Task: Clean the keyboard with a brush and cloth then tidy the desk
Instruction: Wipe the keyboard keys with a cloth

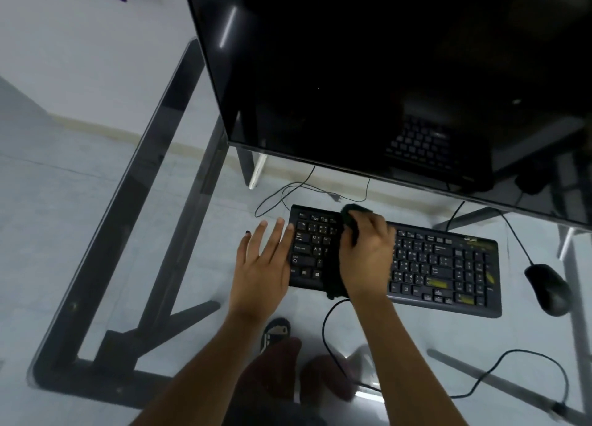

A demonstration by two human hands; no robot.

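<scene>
Keyboard [416,265] lies at centre of the glass surface [105,220], bare glass open toward 9 o'clock; left hand [262,262] flat, fingers straight, resting against its left end. Right hand [365,249] grips a black cloth [336,278] over the keys. Monitor [384,73] overhangs at 12 o'clock; mouse [549,289] and cable [512,371] at 3 o'clock.

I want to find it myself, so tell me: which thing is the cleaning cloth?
Start at the big black monitor on the glass desk, then look down to the flat black keyboard below it. The dark crumpled cloth lies over the keyboard's left half, gripped by the right hand. Unlike the hard black mouse to the right, it is soft and floppy.
</scene>
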